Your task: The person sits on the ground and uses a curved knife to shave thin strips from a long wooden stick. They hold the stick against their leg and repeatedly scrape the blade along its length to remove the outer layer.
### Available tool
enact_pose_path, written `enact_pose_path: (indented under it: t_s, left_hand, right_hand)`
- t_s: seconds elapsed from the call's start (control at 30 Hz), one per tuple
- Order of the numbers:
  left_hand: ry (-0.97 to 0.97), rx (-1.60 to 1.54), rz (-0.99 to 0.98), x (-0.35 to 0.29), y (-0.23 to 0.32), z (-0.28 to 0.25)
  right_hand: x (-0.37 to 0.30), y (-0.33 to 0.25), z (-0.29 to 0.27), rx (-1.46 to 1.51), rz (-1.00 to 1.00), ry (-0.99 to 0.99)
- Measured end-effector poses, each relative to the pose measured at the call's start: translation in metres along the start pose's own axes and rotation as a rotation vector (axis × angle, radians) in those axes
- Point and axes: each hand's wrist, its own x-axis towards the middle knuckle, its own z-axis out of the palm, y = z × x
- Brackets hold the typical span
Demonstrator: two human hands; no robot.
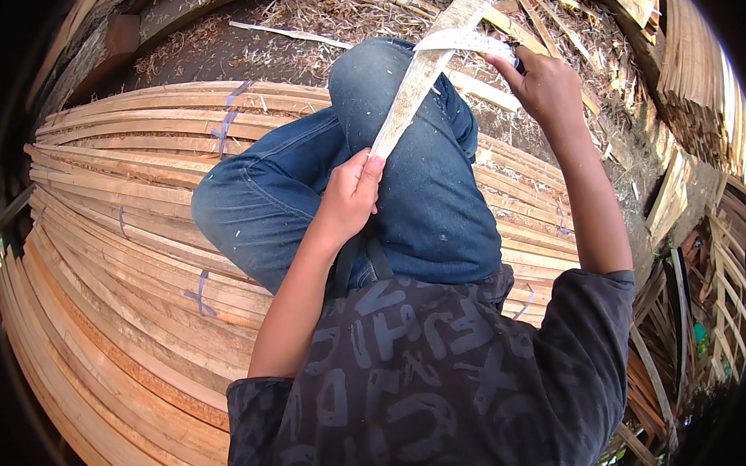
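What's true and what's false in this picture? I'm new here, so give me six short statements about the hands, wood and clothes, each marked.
1. The left hand grips a pale strip. True.
2. The right hand rests on the jeans. False: it is raised to the right of the strip, fingers at one end of a white curved piece.
3. Purple ties go around some slats. True.
4. The jeans are red. False: they are blue.
5. The shirt is plain white. False: it is dark with a grey print.
6. Shavings lie scattered beyond the jeans. True.
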Motion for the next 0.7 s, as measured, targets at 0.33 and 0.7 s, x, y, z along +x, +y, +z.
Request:
enact_pose_path:
  t_s: [0.33,0.7]
  left_hand:
    - [-0.027,-0.062,-0.016,0.000,0.004,0.001]
    - [-0.019,-0.056,-0.014,0.001,0.007,0.003]
  right_hand:
    - [0.014,0.011,-0.001,-0.046,-0.056,0.092]
    - [-0.003,0.000,0.004,0.038,-0.183,0.007]
